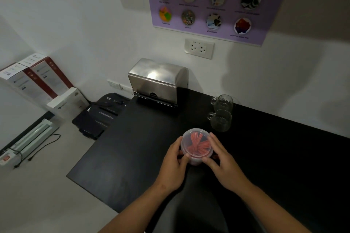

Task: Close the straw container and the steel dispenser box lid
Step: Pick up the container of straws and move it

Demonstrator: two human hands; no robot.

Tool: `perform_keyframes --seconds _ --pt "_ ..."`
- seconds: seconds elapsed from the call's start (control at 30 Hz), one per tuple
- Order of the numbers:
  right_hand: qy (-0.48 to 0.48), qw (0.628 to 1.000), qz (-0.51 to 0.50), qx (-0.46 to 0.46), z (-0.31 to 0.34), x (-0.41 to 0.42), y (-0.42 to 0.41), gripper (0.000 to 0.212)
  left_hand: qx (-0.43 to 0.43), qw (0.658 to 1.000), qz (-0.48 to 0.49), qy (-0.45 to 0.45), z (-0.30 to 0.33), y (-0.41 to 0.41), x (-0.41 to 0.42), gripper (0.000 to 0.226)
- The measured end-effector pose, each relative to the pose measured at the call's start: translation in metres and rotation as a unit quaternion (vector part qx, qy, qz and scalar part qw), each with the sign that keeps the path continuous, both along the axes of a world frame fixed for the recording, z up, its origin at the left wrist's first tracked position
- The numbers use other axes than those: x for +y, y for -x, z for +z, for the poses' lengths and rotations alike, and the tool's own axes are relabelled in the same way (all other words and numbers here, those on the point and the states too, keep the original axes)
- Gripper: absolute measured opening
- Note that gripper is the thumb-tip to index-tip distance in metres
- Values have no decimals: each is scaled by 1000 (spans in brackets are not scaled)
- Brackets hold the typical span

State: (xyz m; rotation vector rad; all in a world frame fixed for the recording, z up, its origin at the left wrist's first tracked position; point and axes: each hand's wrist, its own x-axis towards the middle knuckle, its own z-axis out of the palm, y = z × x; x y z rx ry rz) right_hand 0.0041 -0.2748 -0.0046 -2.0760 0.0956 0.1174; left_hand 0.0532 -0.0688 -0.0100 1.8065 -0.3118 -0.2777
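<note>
A round clear plastic straw container (196, 143) with red straws inside stands on the black table (132, 147). A clear lid lies over its top. My left hand (175, 161) grips its left side, fingers and thumb on the rim. My right hand (220, 157) presses on its right side, fingers along the lid's edge. The steel dispenser box (157, 79) stands at the back of the table against the wall, with its curved lid down.
Two glass mugs (220, 113) stand behind and to the right of the container. A black shredder (102, 113) sits left of the table on the floor, next to boxes (37, 81) and a laminator (30, 142). A wall socket (198, 48) is above the dispenser.
</note>
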Motion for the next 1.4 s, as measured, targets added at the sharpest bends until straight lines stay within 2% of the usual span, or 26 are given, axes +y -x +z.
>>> perform_keyframes --seconds 0.17,0.27,0.4,0.53,0.63,0.73,0.83,0.93,1.07,1.3,1.4 --pt "43 999 5 -3 3 -5 -43 82 30 999 12 22 2 -34 -7 56" --pt "108 994 13 -6 8 -12 -71 83 18 999 1 34 9 -57 -11 53" --pt "186 982 29 18 16 -25 -108 85 14 1000 -3 18 8 -90 -20 54" --pt "266 963 50 -2 25 -38 -143 80 26 999 10 -18 6 -123 -34 61" --pt "303 952 52 3 33 -48 -168 79 42 999 19 -3 7 -146 -51 54" --pt "299 952 62 -6 38 -56 -185 74 12 1000 28 8 6 -167 -63 46" --pt "279 958 66 -22 41 -64 -198 70 39 998 3 43 9 -185 -74 47" --pt "275 959 55 -33 44 -70 -209 68 1 1000 -7 -5 12 -196 -82 45" --pt "270 961 48 -32 43 -77 -221 66 -27 999 -20 -24 19 -209 -89 38" --pt "239 969 28 -52 36 -85 -237 45 -53 998 -45 -14 21 -227 -98 36" --pt "205 977 27 -52 35 -84 -239 48 -36 999 -35 8 26 -229 -101 35"
